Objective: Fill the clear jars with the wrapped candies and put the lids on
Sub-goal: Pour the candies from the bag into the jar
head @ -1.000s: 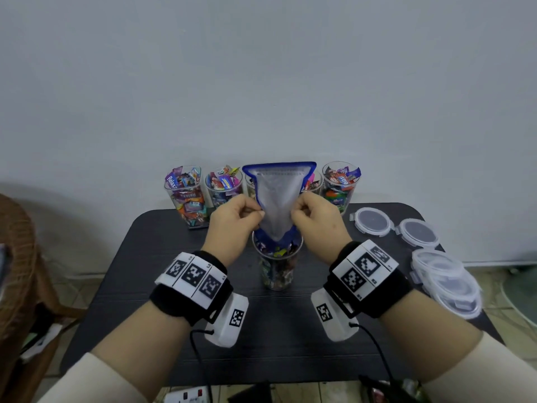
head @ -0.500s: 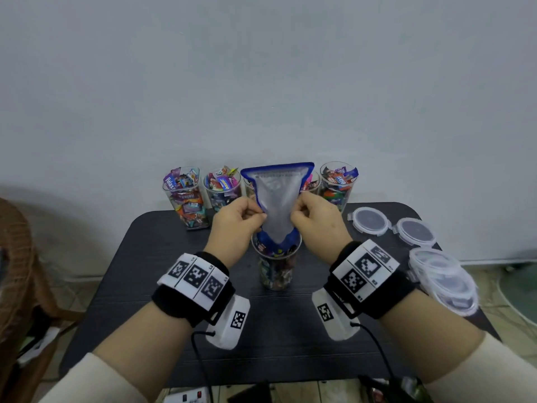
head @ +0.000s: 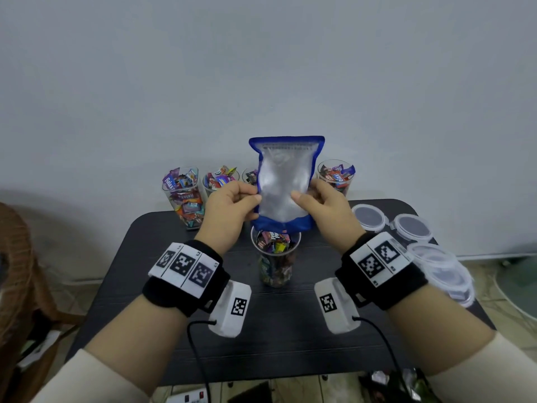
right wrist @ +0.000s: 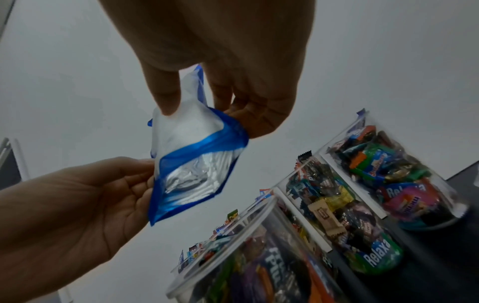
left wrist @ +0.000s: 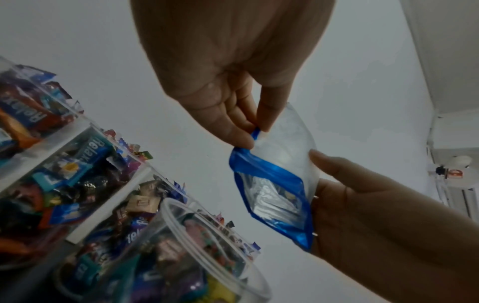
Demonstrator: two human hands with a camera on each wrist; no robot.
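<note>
A clear pouch with blue edges [head: 284, 181] hangs upside down, its open mouth [left wrist: 274, 203] just above a clear jar [head: 275, 260] filled with wrapped candies at mid table. The pouch looks empty [right wrist: 193, 174]. My left hand [head: 232, 207] pinches its left edge between thumb and fingers [left wrist: 241, 135]. My right hand [head: 322, 206] pinches the right edge [right wrist: 220, 106]. Several more clear jars full of candies [head: 183, 196] [head: 336, 175] stand in a row at the table's back edge. Clear round lids [head: 369, 218] [head: 412, 228] lie at the right.
The black table [head: 290, 330] stands against a pale wall. A stack of clear lids [head: 443, 269] sits at its right edge. A wicker chair [head: 14, 257] is at the left. A power strip [head: 189, 398] lies on the floor below the table's front edge.
Both hands have lifted the pouch: its mouth was down in the jar's opening and now hangs just above the rim. The pouch, narrowed to a funnel before, has spread flat.
</note>
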